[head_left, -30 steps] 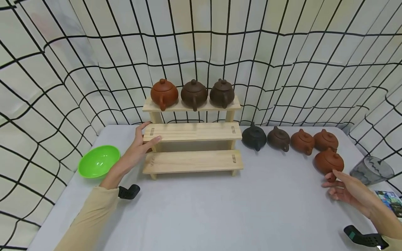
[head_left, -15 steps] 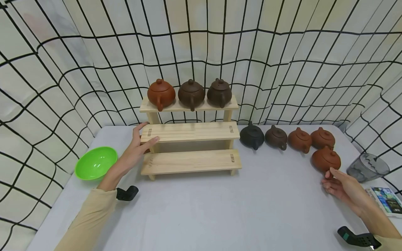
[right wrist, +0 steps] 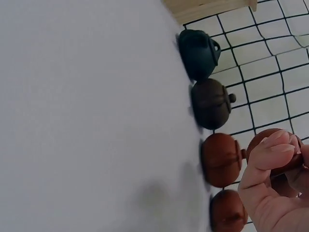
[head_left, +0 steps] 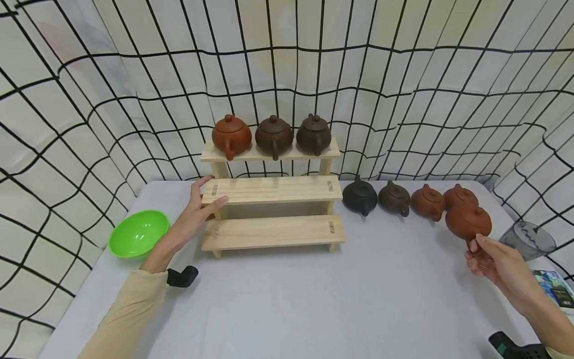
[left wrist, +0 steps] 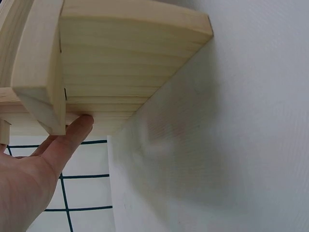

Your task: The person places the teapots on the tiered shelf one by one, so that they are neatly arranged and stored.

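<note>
My right hand (head_left: 502, 264) pinches the handle of a reddish-brown clay teapot (head_left: 468, 222), which is raised off the table at the right. In the right wrist view, curled fingers hide much of that teapot (right wrist: 265, 137). My left hand (head_left: 190, 219) grips the left end of a three-tier wooden display stand (head_left: 273, 189) at its middle tier, thumb along the front edge. The left wrist view shows those fingers against the stand's wood (left wrist: 116, 63). On the top tier sit an orange-brown teapot (head_left: 231, 135) and two dark brown teapots (head_left: 274, 134).
Right of the stand, a black teapot (head_left: 359, 196), a dark brown teapot (head_left: 394, 197) and two reddish teapots (head_left: 428, 200) stand in a row. A clear cup (head_left: 528, 240) and a small colourful card (head_left: 555, 288) lie far right. A green bowl (head_left: 139, 233) stands left. Black netting (head_left: 381, 89) surrounds the table.
My right hand has taken the reddish-brown teapot by its handle and raised it off the table. The left hand stays at the stand.
</note>
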The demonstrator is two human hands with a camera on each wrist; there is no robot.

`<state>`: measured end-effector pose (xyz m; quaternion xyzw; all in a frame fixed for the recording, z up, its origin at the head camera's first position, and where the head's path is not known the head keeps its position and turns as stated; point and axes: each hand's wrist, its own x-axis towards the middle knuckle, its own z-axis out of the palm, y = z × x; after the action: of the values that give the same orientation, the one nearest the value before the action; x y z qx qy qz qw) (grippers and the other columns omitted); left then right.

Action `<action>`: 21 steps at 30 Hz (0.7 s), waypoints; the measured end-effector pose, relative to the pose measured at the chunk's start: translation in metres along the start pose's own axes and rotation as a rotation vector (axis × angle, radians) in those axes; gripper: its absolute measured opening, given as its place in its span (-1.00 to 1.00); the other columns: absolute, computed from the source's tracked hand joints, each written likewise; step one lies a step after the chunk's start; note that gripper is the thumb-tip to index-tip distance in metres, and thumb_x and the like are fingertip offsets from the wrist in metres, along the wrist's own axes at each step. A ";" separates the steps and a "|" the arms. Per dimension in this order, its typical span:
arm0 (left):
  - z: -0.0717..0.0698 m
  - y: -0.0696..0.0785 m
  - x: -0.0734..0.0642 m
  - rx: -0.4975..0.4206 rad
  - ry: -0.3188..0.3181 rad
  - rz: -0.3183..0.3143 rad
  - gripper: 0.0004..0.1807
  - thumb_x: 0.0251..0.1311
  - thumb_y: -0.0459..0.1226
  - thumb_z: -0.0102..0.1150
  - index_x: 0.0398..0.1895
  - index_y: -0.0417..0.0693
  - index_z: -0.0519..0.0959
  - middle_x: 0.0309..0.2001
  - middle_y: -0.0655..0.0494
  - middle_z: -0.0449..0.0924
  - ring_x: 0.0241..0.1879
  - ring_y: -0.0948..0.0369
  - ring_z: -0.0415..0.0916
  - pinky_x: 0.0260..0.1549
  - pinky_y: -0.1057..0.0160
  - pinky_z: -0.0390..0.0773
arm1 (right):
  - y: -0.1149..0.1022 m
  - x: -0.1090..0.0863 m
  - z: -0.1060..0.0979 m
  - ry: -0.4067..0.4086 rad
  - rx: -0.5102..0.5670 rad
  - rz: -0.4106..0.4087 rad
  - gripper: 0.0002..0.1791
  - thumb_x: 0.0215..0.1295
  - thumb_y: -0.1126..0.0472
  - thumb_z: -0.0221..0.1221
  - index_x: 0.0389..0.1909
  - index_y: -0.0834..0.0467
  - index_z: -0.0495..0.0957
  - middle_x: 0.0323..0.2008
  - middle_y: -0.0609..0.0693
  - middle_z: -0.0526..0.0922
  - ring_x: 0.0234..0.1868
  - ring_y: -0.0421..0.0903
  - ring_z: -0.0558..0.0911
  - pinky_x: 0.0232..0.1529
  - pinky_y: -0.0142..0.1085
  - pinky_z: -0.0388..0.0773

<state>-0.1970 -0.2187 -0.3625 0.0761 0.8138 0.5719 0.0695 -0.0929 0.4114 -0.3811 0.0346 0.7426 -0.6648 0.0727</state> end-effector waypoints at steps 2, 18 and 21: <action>0.000 0.000 0.000 -0.002 0.000 -0.001 -0.01 0.58 -0.04 0.04 0.66 0.05 -0.47 0.57 -0.40 -0.08 0.51 -0.18 0.07 0.46 -0.24 0.05 | -0.011 0.000 0.007 -0.003 -0.031 -0.035 -0.61 0.72 -0.01 -0.11 -0.20 0.20 0.44 -0.38 -0.01 0.55 -0.40 -0.13 0.54 -0.42 -0.28 0.49; 0.002 -0.001 0.001 -0.012 0.022 -0.004 -0.02 0.56 -0.03 0.08 0.67 0.09 -0.41 0.54 -0.40 -0.02 0.50 -0.17 0.10 0.47 -0.21 0.03 | -0.090 0.008 0.158 -0.306 -0.208 -0.212 -0.56 0.74 0.05 -0.13 -0.19 0.37 0.41 -0.34 0.12 0.56 -0.43 -0.03 0.57 -0.39 -0.25 0.56; 0.000 -0.002 0.000 -0.031 0.019 0.008 -0.05 0.58 -0.06 0.05 0.67 0.08 -0.41 0.54 -0.41 -0.03 0.48 -0.18 0.10 0.46 -0.22 0.06 | -0.105 0.020 0.194 -0.395 -0.182 -0.195 -0.58 0.73 0.06 -0.09 -0.23 0.36 0.41 -0.34 0.15 0.56 -0.45 -0.05 0.55 -0.40 -0.28 0.54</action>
<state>-0.1973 -0.2193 -0.3645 0.0731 0.8051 0.5855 0.0608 -0.1158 0.2058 -0.3017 -0.1747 0.7706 -0.5929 0.1551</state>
